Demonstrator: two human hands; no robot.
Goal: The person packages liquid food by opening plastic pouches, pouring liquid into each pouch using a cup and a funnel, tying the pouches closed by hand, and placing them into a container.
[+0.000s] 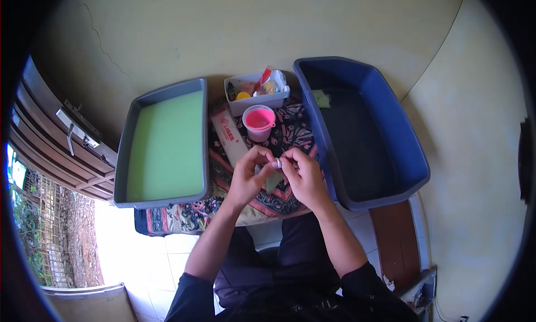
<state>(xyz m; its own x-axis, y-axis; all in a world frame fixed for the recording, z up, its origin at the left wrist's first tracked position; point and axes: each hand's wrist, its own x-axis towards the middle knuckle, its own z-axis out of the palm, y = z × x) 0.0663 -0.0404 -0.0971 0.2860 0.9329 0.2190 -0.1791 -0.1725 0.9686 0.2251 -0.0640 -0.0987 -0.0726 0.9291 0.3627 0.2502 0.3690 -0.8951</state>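
Note:
In the head view my left hand (251, 170) and my right hand (303, 174) meet over the middle of the table's near part. The fingertips of both pinch a small whitish object (276, 163), whose kind I cannot make out. Below them a pale green piece (273, 182) lies on the patterned cloth (287, 198), partly covered by my fingers. Just beyond my hands stands a clear plastic cup (258, 133) with pink in it and a pink ring at its rim. A long white packet with red "LIGER" lettering (230, 136) lies left of the cup.
On the left stands a grey tray (205, 149) of light green liquid. A deep blue tub (410, 149) is on the right, with a pale green packet (321, 98) inside near its left wall. Behind the cup, a white basket (258, 104) holds small containers and packets.

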